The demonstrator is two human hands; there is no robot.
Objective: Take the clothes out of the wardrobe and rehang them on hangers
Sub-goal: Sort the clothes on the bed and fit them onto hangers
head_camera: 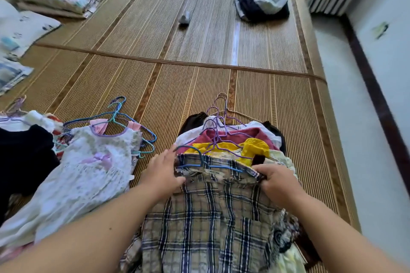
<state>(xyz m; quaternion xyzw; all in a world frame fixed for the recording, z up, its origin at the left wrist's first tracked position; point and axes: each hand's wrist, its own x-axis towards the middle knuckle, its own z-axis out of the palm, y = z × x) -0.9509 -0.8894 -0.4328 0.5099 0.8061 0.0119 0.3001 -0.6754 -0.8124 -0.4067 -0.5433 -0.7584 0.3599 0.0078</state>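
Head view looks down on both hands at the collar of a plaid shirt (pixel 210 217). The right hand (pixel 278 180) has its fingers curled, pinching the collar's right end. The left hand (pixel 163 167) lies fairly flat with fingers straight against the collar's left end; whether its thumb grips the cloth I cannot tell. Between the hands a blue hanger (pixel 204 162) sits inside the neck opening, so the shirt looks close to hung.

Just beyond the fingertips, and under the shirt, is a stack of hung clothes, with a yellow garment (pixel 253 147) on top and purple hangers (pixel 218 117) poking out past it.

The likeliest trouble is the blue hanger's hook catching the purple wires just ahead, so lifting the shirt could drag the pile with it. An arm of the hanger could also slip out of the shoulder if only one side is held, since the cloth is loose and crumpled.

Left of the left hand lie a floral dress (pixel 84 173) and a tangle of loose hangers (pixel 124 122), near enough to snag a wide sweep. Right of the right hand a strip of woven mat (pixel 321 139) runs to its edge, then pale floor. Straight ahead, past the stack, the mat lies open.
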